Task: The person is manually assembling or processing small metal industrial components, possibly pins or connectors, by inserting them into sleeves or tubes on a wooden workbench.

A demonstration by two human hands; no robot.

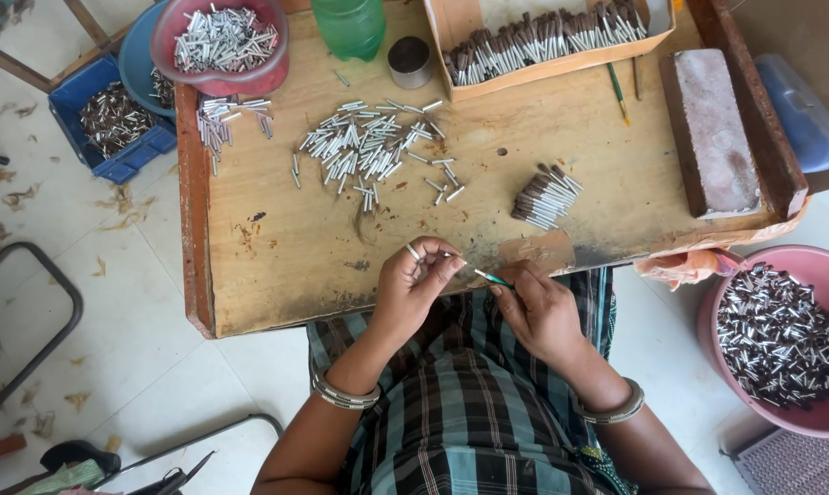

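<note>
Head view, looking down on a wooden work board (323, 247) across the lap; left hand (414, 280) at the board's near edge, fingers pinched shut on a small silver tube (453, 256); right hand (535, 307) just beside it, closed on a thin green-handled tool (492, 278) whose tip points at the tube, the two nearly touching; scattered pile of silver tubes (368, 147) in the middle of the board toward the far edge; small stack of brown-and-silver pieces (544, 195) right of centre, near the hands; cardboard tray (561, 69) of the same pieces along the far edge; grey block (712, 128) lying at the right edge; red bowl (272, 78) of silver tubes at the far left corner; green bottle (348, 26) and a small round tin (409, 60) beside it; pink tub (804, 422) of finished pieces on the floor, right of the board; blue crate (130, 160) on the floor, left.
</note>
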